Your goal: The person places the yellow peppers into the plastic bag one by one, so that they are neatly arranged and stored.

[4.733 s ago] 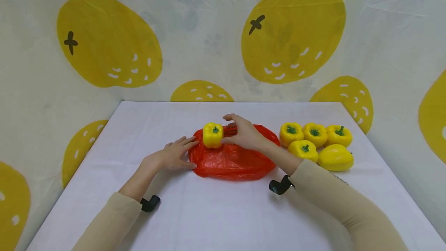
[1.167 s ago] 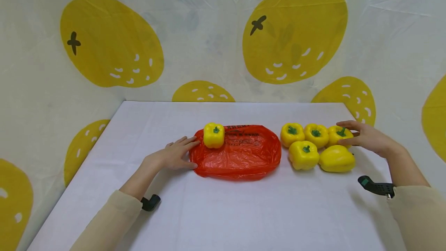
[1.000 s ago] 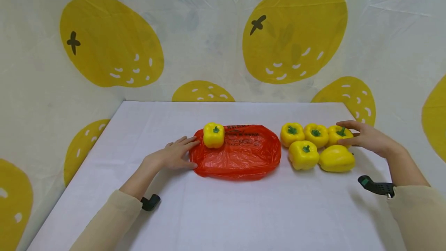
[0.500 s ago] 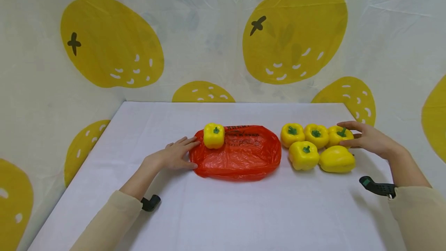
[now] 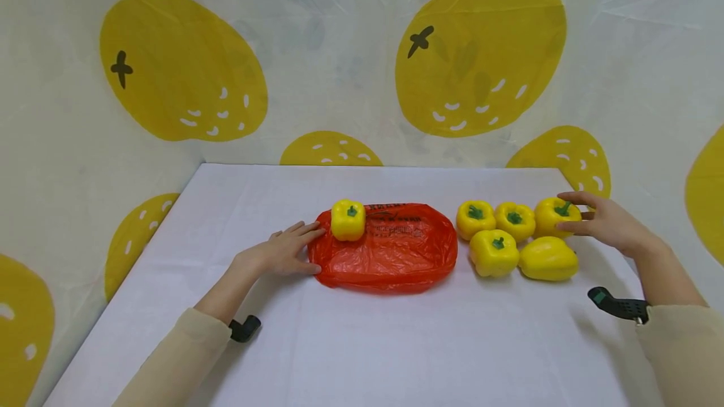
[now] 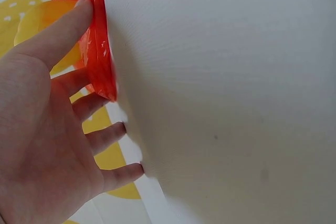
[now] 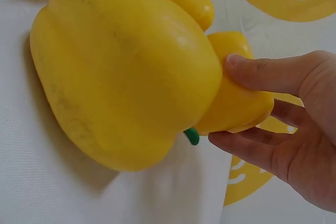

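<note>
While the left hand [image 5: 285,253] touches a bag [image 5: 390,256], fingers apart, from here I see the right hand [image 5: 613,222] pinching a pepper [image 5: 547,215], a second pepper [image 5: 547,259] near its thumb.

Room type unclear — booth-like spot, fruit-print sheeting [image 5: 328,68] behind and beside white-covered table [image 5: 362,344].

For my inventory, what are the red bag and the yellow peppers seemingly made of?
Red bag: probably glossy plastic film, from its fine creases and glints. Yellow peppers: smooth, glossy, perhaps moulded plastic; greyish marks on one suggest imitation, though real ones remain possible.
</note>
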A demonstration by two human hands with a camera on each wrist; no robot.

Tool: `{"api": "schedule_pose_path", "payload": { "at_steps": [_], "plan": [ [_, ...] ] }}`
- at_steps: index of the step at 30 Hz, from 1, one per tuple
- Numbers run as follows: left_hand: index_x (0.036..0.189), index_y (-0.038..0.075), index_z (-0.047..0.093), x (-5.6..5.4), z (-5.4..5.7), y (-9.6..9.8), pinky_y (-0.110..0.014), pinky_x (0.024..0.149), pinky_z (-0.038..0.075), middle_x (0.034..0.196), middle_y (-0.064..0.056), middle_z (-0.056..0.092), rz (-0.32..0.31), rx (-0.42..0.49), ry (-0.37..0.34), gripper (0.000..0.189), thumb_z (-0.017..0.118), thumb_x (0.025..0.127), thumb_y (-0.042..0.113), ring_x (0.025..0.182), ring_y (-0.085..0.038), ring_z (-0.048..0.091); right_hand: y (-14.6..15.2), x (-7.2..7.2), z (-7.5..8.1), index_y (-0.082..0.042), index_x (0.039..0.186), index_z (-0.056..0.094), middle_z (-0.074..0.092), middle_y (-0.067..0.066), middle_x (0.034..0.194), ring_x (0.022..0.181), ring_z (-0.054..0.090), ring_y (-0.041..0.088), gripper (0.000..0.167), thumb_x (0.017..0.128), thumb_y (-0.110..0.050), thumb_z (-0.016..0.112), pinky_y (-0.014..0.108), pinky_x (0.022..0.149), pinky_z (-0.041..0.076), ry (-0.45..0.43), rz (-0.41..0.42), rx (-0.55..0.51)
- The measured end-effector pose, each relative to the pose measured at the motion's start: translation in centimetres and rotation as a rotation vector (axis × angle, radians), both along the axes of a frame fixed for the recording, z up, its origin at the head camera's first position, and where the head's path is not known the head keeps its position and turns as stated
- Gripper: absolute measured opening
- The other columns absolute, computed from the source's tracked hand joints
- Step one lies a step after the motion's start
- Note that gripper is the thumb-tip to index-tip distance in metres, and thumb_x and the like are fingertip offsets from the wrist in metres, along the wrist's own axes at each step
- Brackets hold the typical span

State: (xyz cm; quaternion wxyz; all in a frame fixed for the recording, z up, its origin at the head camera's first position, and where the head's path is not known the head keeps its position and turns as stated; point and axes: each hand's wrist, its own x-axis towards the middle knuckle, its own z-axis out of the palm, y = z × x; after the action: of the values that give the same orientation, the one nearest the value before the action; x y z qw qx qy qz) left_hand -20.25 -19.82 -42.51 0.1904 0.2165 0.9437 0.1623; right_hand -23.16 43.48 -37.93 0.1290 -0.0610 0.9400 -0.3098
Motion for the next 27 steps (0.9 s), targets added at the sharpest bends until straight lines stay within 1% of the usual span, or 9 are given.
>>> {"api": "schedule_pose_path", "payload": {
  "at_steps": [4, 11, 17, 21, 27],
  "plan": [
    [0.162, 0.015, 0.033, 0.0, 0.0, 0.0, -0.075, 0.114, 0.016, 0.167, -0.012, 0.027, -0.002, 0.002, -0.002, 0.090, 0.074, 0.090, 0.050, 0.153, -0.043, 0.015, -0.1, 0.1, 0.9, 0.004, 0.157, 0.026, 0.018, 0.043, 0.155, 0.129, 0.032, 0.065, 0.082, 0.100, -0.037, 0.068, 0.080, 0.098, 0.033, 0.015, -0.016, 0.002],
    [0.162, 0.015, 0.034, 0.1, 0.2, 0.1, -0.074, 0.115, 0.015, 0.167, -0.011, 0.026, 0.005, 0.007, -0.006, 0.089, 0.074, 0.090, 0.049, 0.154, -0.042, 0.014, -1.0, 0.3, 2.3, 0.006, 0.158, 0.023, 0.024, 0.041, 0.152, 0.128, 0.035, 0.062, 0.085, 0.101, -0.039, 0.067, 0.078, 0.099, 0.036, 0.046, -0.047, 0.015],
    [0.162, 0.016, 0.034, -0.1, -0.2, -0.1, -0.074, 0.115, 0.015, 0.167, -0.011, 0.027, 0.011, 0.002, 0.000, 0.090, 0.074, 0.089, 0.050, 0.154, -0.041, 0.014, -1.8, 0.3, 3.3, 0.006, 0.159, 0.020, 0.030, 0.040, 0.149, 0.127, 0.036, 0.061, 0.086, 0.102, -0.039, 0.065, 0.079, 0.100, 0.034, 0.063, -0.062, -0.002],
    [0.162, 0.017, 0.033, -0.1, -0.4, -0.1, -0.073, 0.115, 0.014, 0.168, -0.010, 0.026, 0.014, 0.001, 0.001, 0.090, 0.074, 0.089, 0.051, 0.154, -0.041, 0.014, -2.6, 0.3, 4.0, 0.006, 0.159, 0.018, 0.032, 0.040, 0.148, 0.128, 0.037, 0.061, 0.087, 0.102, -0.041, 0.064, 0.079, 0.100, 0.033, 0.068, -0.084, -0.016],
    [0.162, 0.017, 0.033, -0.1, -0.4, -0.1, -0.073, 0.116, 0.014, 0.168, -0.011, 0.026, 0.015, 0.006, 0.001, 0.090, 0.074, 0.090, 0.051, 0.154, -0.041, 0.013, -4.4, 0.5, 5.2, 0.005, 0.160, 0.017, 0.033, 0.038, 0.147, 0.127, 0.039, 0.058, 0.092, 0.100, -0.044, 0.066, 0.077, 0.100, 0.035, 0.084, -0.117, -0.032]
  ]
}}
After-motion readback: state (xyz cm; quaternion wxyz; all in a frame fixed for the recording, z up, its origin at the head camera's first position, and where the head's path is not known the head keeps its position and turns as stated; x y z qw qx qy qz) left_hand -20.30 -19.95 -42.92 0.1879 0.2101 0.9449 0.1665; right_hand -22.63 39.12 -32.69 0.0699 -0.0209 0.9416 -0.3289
